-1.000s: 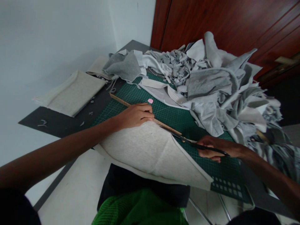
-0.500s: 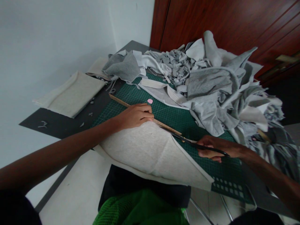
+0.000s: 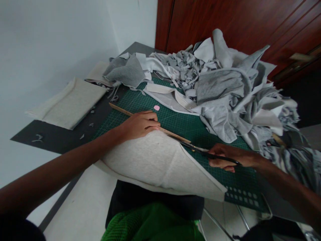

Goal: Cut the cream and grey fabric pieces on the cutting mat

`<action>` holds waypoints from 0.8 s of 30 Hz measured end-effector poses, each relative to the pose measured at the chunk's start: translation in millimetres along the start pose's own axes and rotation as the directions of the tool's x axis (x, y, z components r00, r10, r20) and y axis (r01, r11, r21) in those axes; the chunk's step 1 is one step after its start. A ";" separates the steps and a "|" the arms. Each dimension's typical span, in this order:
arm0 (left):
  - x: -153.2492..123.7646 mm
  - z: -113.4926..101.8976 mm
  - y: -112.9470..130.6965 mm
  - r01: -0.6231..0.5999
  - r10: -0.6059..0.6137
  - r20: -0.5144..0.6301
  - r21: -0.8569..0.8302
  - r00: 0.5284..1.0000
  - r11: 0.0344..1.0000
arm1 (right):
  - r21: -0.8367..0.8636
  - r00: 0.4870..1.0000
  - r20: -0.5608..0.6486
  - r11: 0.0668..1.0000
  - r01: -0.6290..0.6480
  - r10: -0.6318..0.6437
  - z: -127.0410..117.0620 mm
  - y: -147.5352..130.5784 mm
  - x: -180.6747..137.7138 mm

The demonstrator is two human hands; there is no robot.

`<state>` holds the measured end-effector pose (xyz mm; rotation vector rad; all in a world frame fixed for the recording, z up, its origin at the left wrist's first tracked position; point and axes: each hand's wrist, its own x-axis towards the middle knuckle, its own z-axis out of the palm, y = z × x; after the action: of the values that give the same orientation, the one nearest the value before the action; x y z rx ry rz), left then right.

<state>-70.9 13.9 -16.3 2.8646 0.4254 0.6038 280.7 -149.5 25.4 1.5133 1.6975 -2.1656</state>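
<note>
My right hand (image 3: 220,157) is closed round the dark handles of a pair of scissors (image 3: 209,154). Their blades point left, lying along the far edge of a cream fabric piece (image 3: 147,157) that drapes over the front of the green cutting mat (image 3: 175,115). Fingers bent together, my left hand (image 3: 141,124) presses at the fabric's upper edge and across a wooden ruler (image 3: 173,133). The ruler runs slantwise along that edge, partly hidden under the hand. Whether the blades are parted is hard to make out.
A large heap of grey and white fabric scraps (image 3: 220,87) fills the back and right of the table. Folded cream fabric (image 3: 70,103) lies at the left, near small offcuts. A pink oval piece (image 3: 156,107) rests on the mat. A wooden door (image 3: 225,20) stands behind.
The whole view has shifted slightly, so things appear a little further left. Both hands keep nearly the same positions on the fabric, ruler and scissors.
</note>
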 end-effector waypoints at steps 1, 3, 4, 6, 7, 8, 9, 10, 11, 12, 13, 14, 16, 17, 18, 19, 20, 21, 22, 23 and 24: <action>0.0 -0.6 0.4 0.003 -0.003 0.003 -0.003 1.000 1.000 | 0.000 1.000 0.003 1.000 0.003 -0.003 0.1 0.5 -0.1; 0.2 -1.6 1.2 0.007 -0.007 0.009 -0.009 1.000 1.000 | -0.002 1.000 0.001 1.000 -0.002 0.002 0.5 0.7 -0.5; 0.3 -1.9 1.5 0.010 -0.009 0.012 -0.011 1.000 1.000 | -0.001 1.000 -0.007 1.000 -0.006 0.006 0.8 0.3 -0.8; 0.7 -2.1 1.8 0.013 -0.013 0.017 -0.010 1.000 1.000 | -0.006 0.999 -0.031 1.000 -0.016 0.016 1.9 -1.4 -1.3; 0.8 -2.0 1.8 0.014 -0.014 0.016 -0.011 1.000 1.000 | -0.010 0.999 -0.040 1.000 -0.020 0.019 2.4 -2.3 -1.4; 0.8 -1.9 1.7 0.013 -0.013 0.012 -0.013 1.000 1.000 | -0.014 0.999 -0.045 1.000 -0.022 0.021 2.9 -3.2 -1.4; 0.8 -1.7 1.5 0.011 -0.011 0.009 -0.014 1.000 1.000 | -0.016 0.999 -0.042 1.000 -0.022 0.021 3.3 -3.8 -1.4; 0.7 -1.5 1.2 0.009 -0.009 0.009 -0.014 1.000 1.000 | -0.015 0.999 -0.036 1.000 -0.020 0.019 3.5 -4.1 -1.3; 0.5 -1.2 0.9 0.007 -0.007 0.009 -0.012 1.000 1.000 | -0.012 0.999 -0.028 1.000 -0.017 0.016 3.6 -4.0 -1.1; 0.3 -1.0 0.5 0.007 -0.007 0.008 -0.009 1.000 1.000 | -0.009 1.000 -0.026 1.000 -0.011 0.010 3.6 -3.6 -1.0; 0.1 -0.8 0.2 0.007 -0.006 0.007 -0.008 1.000 1.000 | -0.007 1.000 -0.023 1.000 -0.007 0.007 3.5 -3.0 -1.0; -0.1 -0.6 -0.1 0.005 -0.005 0.006 -0.008 1.000 1.000 | -0.009 1.000 -0.018 1.000 -0.004 0.003 3.4 -2.2 -1.0; -0.2 -0.2 -0.4 0.003 -0.003 0.002 -0.011 1.000 1.000 | -0.024 1.000 -0.030 1.000 0.000 0.000 3.1 -0.8 -1.2; -0.1 0.0 -0.4 0.003 -0.003 0.001 -0.011 1.000 1.000 | -0.029 0.999 -0.034 1.000 -0.002 0.001 3.1 -0.4 -1.4; -0.1 0.1 -0.4 0.002 -0.002 0.002 -0.009 1.000 1.000 | -0.030 0.999 -0.037 1.000 -0.004 0.003 3.1 -0.3 -1.5; 0.1 0.2 -0.3 0.002 -0.002 0.002 -0.005 1.000 1.000 | -0.031 0.999 -0.040 1.000 -0.007 0.005 3.3 -0.4 -1.6; 0.1 0.4 -0.3 0.001 -0.001 -0.001 -0.001 1.000 1.000 | -0.029 0.999 -0.040 1.000 -0.009 0.008 3.4 -0.8 -1.7; 0.2 0.5 -0.3 0.001 -0.001 -0.005 0.001 1.000 1.000 | -0.025 0.999 -0.036 1.000 -0.012 0.011 3.7 -1.2 -1.8; 0.2 0.7 -0.3 -0.001 0.001 -0.008 0.000 1.000 1.000 | -0.023 0.999 -0.032 1.000 -0.012 0.011 3.9 -1.7 -1.8; 0.2 0.9 -0.4 -0.001 0.001 -0.009 -0.002 1.000 1.000 | -0.024 0.999 -0.033 1.000 -0.009 0.008 4.2 -2.3 -1.9; 0.1 1.2 -0.6 -0.001 0.001 -0.010 -0.004 1.000 1.000 | -0.026 0.999 -0.034 1.000 -0.008 0.007 4.6 -2.8 -2.0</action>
<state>-70.4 14.3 -17.5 2.8596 0.4236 0.6186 277.3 -152.8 28.6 1.5569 1.7203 -2.1181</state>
